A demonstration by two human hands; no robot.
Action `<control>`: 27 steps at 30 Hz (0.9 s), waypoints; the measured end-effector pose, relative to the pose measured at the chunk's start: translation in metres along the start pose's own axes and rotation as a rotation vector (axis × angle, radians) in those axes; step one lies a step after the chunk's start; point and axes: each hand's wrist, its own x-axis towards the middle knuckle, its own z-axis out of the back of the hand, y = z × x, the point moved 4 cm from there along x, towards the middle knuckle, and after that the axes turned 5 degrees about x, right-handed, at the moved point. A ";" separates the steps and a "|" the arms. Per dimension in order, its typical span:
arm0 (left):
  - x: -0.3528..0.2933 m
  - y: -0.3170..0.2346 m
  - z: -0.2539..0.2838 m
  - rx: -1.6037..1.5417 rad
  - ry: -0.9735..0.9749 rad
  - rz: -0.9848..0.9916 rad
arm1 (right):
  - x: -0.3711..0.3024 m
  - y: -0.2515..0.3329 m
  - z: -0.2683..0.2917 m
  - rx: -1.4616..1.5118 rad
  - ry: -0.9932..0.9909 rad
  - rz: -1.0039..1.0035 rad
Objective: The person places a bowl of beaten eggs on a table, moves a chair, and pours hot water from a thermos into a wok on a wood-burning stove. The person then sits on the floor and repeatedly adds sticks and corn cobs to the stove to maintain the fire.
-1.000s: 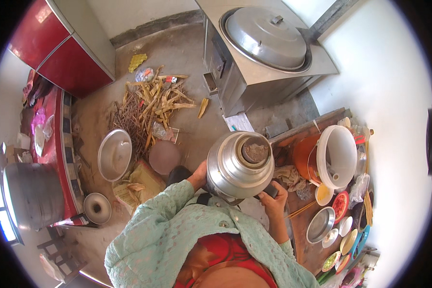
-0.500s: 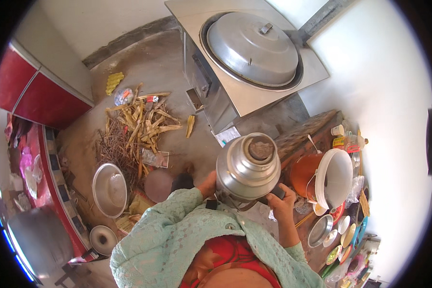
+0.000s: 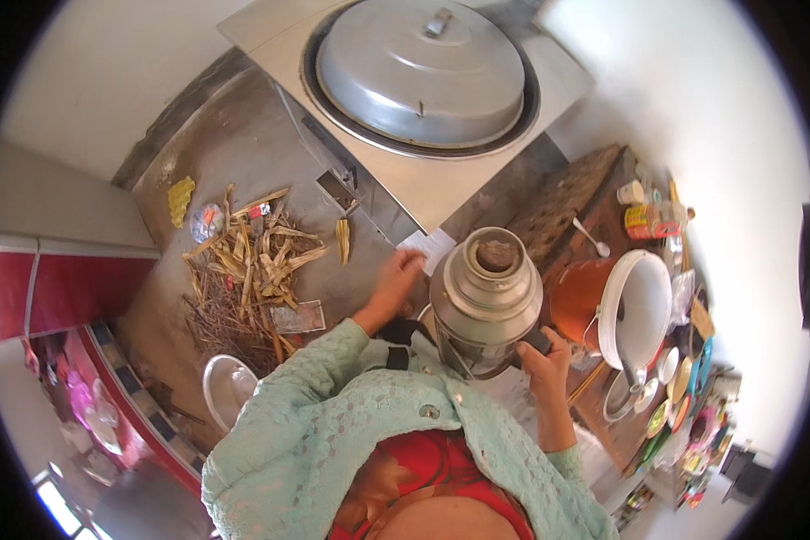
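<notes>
A silver metal thermos flask (image 3: 488,301) stands upright in front of my chest, a brown stopper (image 3: 495,256) set in its mouth. My right hand (image 3: 546,360) is closed round the dark handle (image 3: 536,341) on the flask's right side. To the left of the flask, and apart from it, my left hand (image 3: 392,286) reaches forward with fingers loosely bent and nothing visible in them. Beyond that hand, a white sheet of paper (image 3: 434,247) lies by the stove's corner. An orange bucket with a white rim (image 3: 578,301) lies tilted just right of the flask.
Ahead is a stove (image 3: 450,184) with a large lidded pot (image 3: 420,76). Dry husks and twigs (image 3: 252,270) cover the floor on the left, near a metal basin (image 3: 229,389). Bowls, jars and a spoon (image 3: 590,236) crowd the right side. A red cabinet (image 3: 90,288) stands far left.
My left hand has let go of the flask's side and moved forward. The flask, in my right hand, has shifted slightly right. The view has turned, bringing the stove further left.
</notes>
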 end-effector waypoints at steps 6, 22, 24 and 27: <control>0.006 -0.193 0.002 0.201 0.388 -0.555 | 0.014 -0.007 0.011 -0.045 -0.044 -0.061; 0.049 -0.214 -0.048 0.528 0.838 -0.465 | 0.025 -0.032 0.027 -0.180 -0.057 -0.091; 0.054 -0.213 -0.042 0.325 0.753 -0.403 | 0.026 -0.036 0.029 -0.158 -0.058 -0.054; 0.077 -0.198 -0.020 -0.080 0.553 -0.282 | 0.026 -0.043 0.035 -0.156 -0.067 -0.030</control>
